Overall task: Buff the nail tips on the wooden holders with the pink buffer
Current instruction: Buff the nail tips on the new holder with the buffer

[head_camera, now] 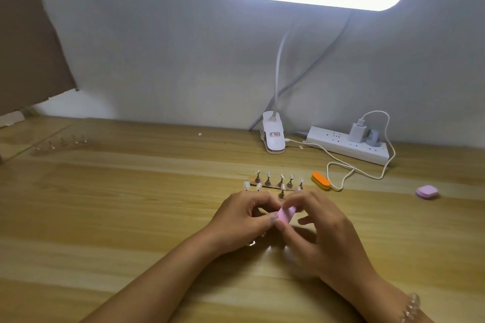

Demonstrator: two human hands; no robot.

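Note:
My right hand pinches the small pink buffer between thumb and fingers at the middle of the desk. My left hand is curled just left of it, fingers closed around something small that I cannot make out, touching the buffer's edge. Right behind both hands stands a wooden holder with several clear nail tips on metal stands. A second holder row is partly hidden by my hands; two of its tips show above my left knuckles.
An orange buffer block lies right of the holders, a pink-purple block farther right. A clip lamp, white power strip and looping cable occupy the back. Another holder with tips sits far left by cardboard.

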